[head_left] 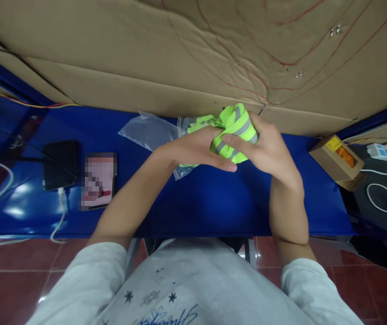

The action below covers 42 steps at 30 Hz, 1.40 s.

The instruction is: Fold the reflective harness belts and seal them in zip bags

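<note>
A bundle of neon yellow-green fabric with grey stripes [236, 128] is held above the back part of the blue table, rolled or folded up. My right hand [264, 144] grips it from the right, thumb across its front. My left hand [202, 146] presses against its left side, with fingers bent around or under it. Beneath and beside my left hand lies a clear plastic bag [151, 131]. More of the same yellow-green material shows behind my left hand, near the bag's opening; whether it is inside the bag is hard to tell.
On the blue table [193, 203], a phone-like device with a blurred screen [98, 180] and a black box [60, 164] with a white cable lie at left. At right stands an open cardboard box [335, 162] with something orange inside. A cardboard panel [128, 76] rises behind.
</note>
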{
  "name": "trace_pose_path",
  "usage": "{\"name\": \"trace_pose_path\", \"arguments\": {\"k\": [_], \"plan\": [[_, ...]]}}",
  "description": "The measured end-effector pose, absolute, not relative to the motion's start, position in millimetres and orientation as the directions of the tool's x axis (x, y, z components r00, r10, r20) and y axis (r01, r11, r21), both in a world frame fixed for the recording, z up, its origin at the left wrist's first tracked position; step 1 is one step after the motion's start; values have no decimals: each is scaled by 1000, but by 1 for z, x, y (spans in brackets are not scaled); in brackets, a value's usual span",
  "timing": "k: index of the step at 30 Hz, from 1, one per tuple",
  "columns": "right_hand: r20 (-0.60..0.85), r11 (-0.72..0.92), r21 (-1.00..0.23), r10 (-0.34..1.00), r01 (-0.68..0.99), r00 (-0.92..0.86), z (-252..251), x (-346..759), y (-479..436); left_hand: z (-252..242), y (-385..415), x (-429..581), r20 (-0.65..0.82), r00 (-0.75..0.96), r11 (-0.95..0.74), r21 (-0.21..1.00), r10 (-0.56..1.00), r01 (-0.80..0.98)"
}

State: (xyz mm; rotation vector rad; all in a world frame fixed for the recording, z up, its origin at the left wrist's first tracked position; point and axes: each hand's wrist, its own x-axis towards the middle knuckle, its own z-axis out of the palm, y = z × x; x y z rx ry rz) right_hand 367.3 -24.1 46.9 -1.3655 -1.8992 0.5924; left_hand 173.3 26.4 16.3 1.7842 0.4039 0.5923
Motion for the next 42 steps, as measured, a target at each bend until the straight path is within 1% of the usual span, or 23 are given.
{"name": "trace_pose_path", "arguments": {"k": [2, 4, 5, 7, 8, 10, 12, 16, 17, 21, 23, 25, 27, 30, 32, 33, 36, 38, 40, 42], "plan": [[295, 345, -739, 938, 578, -183, 52, 370, -27, 17, 28, 172, 127, 832, -246, 969, 540, 12], [306, 342, -779, 939, 525, -157, 57, 372, -31, 18, 30, 170, 95, 798, -256, 964, 595, 76], [303, 332, -804, 943, 494, -140, 58, 374, -33, 18, 30, 170, 105, 760, -273, 957, 642, 98], [280, 306, -856, 952, 416, -124, 60, 376, -36, 20, 29, 171, 179, 671, -314, 946, 720, 84], [259, 290, -884, 957, 367, -133, 60, 377, -36, 22, 27, 172, 224, 646, -334, 941, 730, 50], [217, 259, -934, 958, 246, -186, 60, 379, -37, 24, 25, 174, 292, 651, -368, 930, 700, -22], [191, 224, -965, 957, 139, -218, 59, 379, -36, 25, 24, 175, 326, 655, -395, 918, 682, -46], [192, 206, -977, 965, 64, -177, 57, 373, -35, 19, 31, 174, 377, 585, -480, 877, 718, 24], [196, 207, -978, 965, 43, -176, 56, 372, -35, 16, 35, 173, 398, 574, -498, 867, 715, 20], [165, 152, -986, 961, -75, -220, 49, 368, -35, 9, 44, 170, 518, 531, -542, 831, 670, -127], [143, 134, -989, 968, -57, -206, 45, 368, -33, 6, 46, 170, 559, 461, -563, 813, 689, -145], [160, 162, -987, 976, 7, -147, 42, 367, -30, 4, 46, 174, 586, 383, -586, 800, 714, -132], [217, 224, -972, 972, 69, -93, 41, 365, -26, 2, 43, 180, 615, 343, -609, 781, 710, -140], [300, 309, -946, 949, 97, -97, 41, 363, -23, 1, 36, 188, 651, 347, -649, 748, 675, -141], [316, 327, -943, 940, 68, -131, 41, 362, -22, 2, 29, 191, 667, 317, -683, 727, 674, -76], [312, 322, -946, 938, 44, -151, 41, 362, -22, 3, 26, 192, 674, 279, -698, 716, 684, -16], [274, 278, -960, 936, -13, -222, 39, 362, -23, 1, 21, 193, 718, 80, -719, 674, 692, 171], [262, 271, -963, 922, -9, -286, 36, 360, -23, -2, 21, 192, 718, -19, -690, 676, 696, 258], [271, 288, -958, 904, 2, -330, 31, 359, -23, -6, 23, 188, 705, -61, -650, 681, 707, 336], [301, 306, -951, 899, -33, -317, 27, 359, -23, -7, 23, 183, 721, -54, -633, 639, 691, 437]]}}
